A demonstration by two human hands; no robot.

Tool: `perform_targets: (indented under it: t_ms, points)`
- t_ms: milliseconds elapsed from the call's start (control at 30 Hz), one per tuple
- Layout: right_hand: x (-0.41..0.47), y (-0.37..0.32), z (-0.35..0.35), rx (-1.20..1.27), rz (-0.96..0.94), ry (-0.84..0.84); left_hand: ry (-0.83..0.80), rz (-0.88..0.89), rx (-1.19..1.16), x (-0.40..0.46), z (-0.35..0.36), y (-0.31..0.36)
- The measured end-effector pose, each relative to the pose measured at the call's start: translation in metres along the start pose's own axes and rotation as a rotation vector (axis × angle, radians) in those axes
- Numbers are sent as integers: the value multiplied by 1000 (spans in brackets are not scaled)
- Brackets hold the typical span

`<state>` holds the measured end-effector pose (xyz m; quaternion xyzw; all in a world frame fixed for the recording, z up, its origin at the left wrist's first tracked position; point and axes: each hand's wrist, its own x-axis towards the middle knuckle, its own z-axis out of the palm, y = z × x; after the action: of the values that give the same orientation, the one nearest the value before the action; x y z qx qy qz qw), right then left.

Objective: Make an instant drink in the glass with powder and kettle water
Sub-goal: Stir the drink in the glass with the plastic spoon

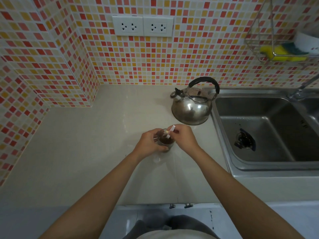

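Pale counter [86, 144], frame centre: our left hand [149, 144] wraps fingers around the glass [165, 141]; our right hand [183, 137] pinches a white sachet [170, 130] tilted over its rim, both forearms extended.

Nothing to read here: no lettering, brand or number shows anywhere. The kettle [191, 107] carries only reflections on its steel. The white tub [306, 43] in the wire rack has a few small dark marks near its lower edge, possibly print, but too small and blurred to make out.
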<state>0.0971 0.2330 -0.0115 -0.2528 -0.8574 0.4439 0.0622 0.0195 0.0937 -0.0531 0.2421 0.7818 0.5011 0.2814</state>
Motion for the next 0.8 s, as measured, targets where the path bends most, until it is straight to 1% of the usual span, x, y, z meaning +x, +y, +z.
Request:
perform_targets:
  t_ms: [67,100,233,367,433,467,533,600,633,700,767,800]
  points:
    - [2,4,-3,-55,38,51,2,-7,-7,0,0,1]
    - [2,6,-4,-45,69,60,3,-10,-10,0,0,1]
    - [-1,0,-7,159,149,32,-5,-4,-3,2,0,0]
    - [0,-12,-18,251,102,121,-12,6,21,4,-2,0]
    - [-1,-15,-20,211,39,157,-14,4,23,4,-2,0]
    - [-2,-17,-21,169,2,143,-15,4,25,4,-2,-1]
    - [-3,-18,-18,53,-64,45,-19,7,37,4,-3,0]
    - [-4,-14,-12,-74,-92,-57,-18,20,49,3,-3,1]
    - [-3,-10,-9,-117,-88,-65,-17,25,45,3,-3,1]
    - [-2,-4,-6,-139,-32,1,-14,21,33,3,-2,2]
    - [1,1,-4,-78,71,69,-13,5,42,4,-2,2]
    - [1,1,-2,-27,109,71,-12,3,45,4,-2,1]
